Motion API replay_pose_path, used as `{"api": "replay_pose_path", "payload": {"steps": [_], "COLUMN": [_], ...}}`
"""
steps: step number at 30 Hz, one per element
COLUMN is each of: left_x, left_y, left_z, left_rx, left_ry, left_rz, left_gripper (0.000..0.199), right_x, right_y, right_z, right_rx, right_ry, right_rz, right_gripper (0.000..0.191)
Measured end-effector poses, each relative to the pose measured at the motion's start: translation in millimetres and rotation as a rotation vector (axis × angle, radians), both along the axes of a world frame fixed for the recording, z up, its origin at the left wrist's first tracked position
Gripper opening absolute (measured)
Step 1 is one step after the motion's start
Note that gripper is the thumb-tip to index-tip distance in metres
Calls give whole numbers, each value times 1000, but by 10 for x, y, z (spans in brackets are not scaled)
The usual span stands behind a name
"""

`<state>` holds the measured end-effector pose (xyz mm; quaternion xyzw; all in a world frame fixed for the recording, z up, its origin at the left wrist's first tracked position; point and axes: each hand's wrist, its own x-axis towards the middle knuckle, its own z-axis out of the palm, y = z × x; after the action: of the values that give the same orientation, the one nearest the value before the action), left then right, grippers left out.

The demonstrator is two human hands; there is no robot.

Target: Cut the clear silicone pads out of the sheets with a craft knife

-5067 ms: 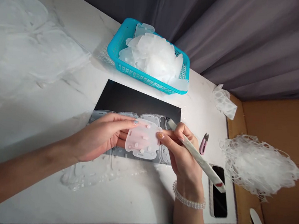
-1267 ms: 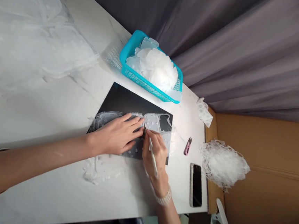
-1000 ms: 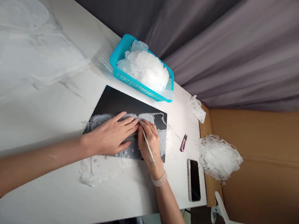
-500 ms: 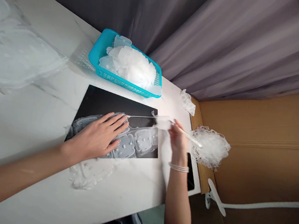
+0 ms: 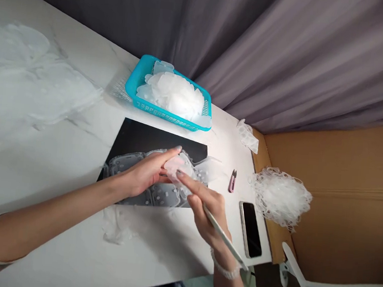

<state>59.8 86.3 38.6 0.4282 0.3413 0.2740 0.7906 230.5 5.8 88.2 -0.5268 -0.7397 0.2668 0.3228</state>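
Above the black mat (image 5: 165, 136), my left hand (image 5: 148, 173) holds a translucent white piece (image 5: 180, 165) between thumb and fingers. My right hand (image 5: 208, 207) has a slim white tool (image 5: 225, 239) gripped in its curled fingers, while its index finger touches the same piece. Under both hands lies a clear plastic sheet (image 5: 165, 195) with rounded shapes and small studs, partly hidden by my left hand. Thin clear film (image 5: 209, 168) sticks out past the mat's right edge.
A blue basket (image 5: 167, 117) of white pieces stands behind the mat. Small pink snips (image 5: 232, 181) and a phone (image 5: 250, 229) lie to the right, near a tangle of white scraps (image 5: 282, 198). Plastic sheets (image 5: 49, 86) cover the left; crumpled scraps (image 5: 117, 226) lie in front.
My left hand has lifted off the sheet and turned, now holding the white piece. My right hand has come in toward it, tool still gripped. The view has shifted, and the snips now show.
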Motion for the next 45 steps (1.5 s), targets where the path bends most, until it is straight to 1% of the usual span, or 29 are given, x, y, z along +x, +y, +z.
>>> {"api": "replay_pose_path", "payload": {"steps": [1, 2, 3, 4, 5, 6, 7, 8, 9, 11, 13, 14, 16, 18, 20, 22, 24, 26, 27, 28, 30, 33, 35, 36, 37, 39, 41, 42, 45], "left_x": [9, 14, 18, 20, 23, 25, 27, 27, 26, 23, 35, 52, 115, 201, 273, 292, 235, 114, 41, -32, -152, -239, -251, -253, -255, -268, -287, -298, -323], "left_y": [7, 9, 6, 0, -7, -14, -19, -24, -26, -20, 7, 30, 92, 158, 197, 184, 120, 37, -1, -31, -65, -73, -81, -92, -108, -150, -194, -213, -248], "left_z": [-28, -63, -100, -134, -163, -186, -202, -211, -215, -209, -192, -184, -173, -171, -163, -132, -75, 0, 39, 79, 150, 222, 240, 241, 240, 234, 232, 234, 249], "left_rx": [-48, -62, -63, -62, -57, -39, -3, 48, 105, 207, 265, 281, 284, 268, 268, 319, 410, 493, 499, 471, 346, 137, 35, -11, -53, -117, -149, -159, -188], "left_ry": [-31, -37, -26, -6, 15, 37, 63, 93, 125, 203, 279, 306, 331, 340, 358, 389, 435, 489, 495, 470, 330, 69, -18, -42, -58, -80, -104, -112, -120], "left_rz": [18, 29, 34, 37, 38, 41, 41, 37, 30, 16, 11, 12, 32, 73, 104, 136, 212, 331, 392, 446, 507, 474, 428, 408, 388, 346, 316, 307, 286], "left_gripper": [45, 36, 30, 26, 25, 24, 23, 22, 22, 22, 21, 20, 24, 30, 31, 30, 32, 33, 31, 29, 28, 29, 27, 26, 26, 27, 29, 29, 31], "right_x": [5, 34, 79, 130, 182, 228, 265, 292, 309, 314, 292, 276, 244, 223, 227, 274, 370, 497, 561, 619, 694, 660, 539, 458, 369, 194, 56, 9, -48], "right_y": [-22, -17, 20, 87, 183, 300, 429, 561, 684, 878, 980, 1000, 1002, 984, 972, 976, 993, 1015, 1024, 1030, 1027, 951, 838, 766, 687, 534, 420, 384, 350], "right_z": [29, 44, 47, 38, 20, -7, -41, -79, -118, -188, -233, -245, -259, -282, -340, -436, -546, -638, -668, -684, -663, -504, -349, -274, -210, -128, -111, -119, -161], "right_rx": [5, 9, 13, 12, -4, -34, -72, -130, -198, -328, -403, -412, -390, -338, -253, -151, -80, -59, -61, -63, -62, -5, 8, -28, -97, -282, -433, -479, -544], "right_ry": [-11, -8, -2, -2, -12, -28, -41, -36, -5, 111, 235, 281, 320, 292, 203, 87, 18, 14, 25, 37, 42, -14, 39, 130, 250, 501, 695, 767, 915], "right_rz": [32, 8, -70, -178, -277, -341, -368, -339, -284, -145, -54, -29, -21, -52, -125, -232, -325, -379, -392, -400, -403, -435, -457, -441, -400, -275, -169, -143, -141], "right_gripper": [42, 50, 57, 59, 57, 51, 44, 38, 37, 41, 41, 40, 39, 38, 38, 37, 35, 33, 33, 32, 32, 36, 41, 42, 43, 42, 42, 44, 48]}}
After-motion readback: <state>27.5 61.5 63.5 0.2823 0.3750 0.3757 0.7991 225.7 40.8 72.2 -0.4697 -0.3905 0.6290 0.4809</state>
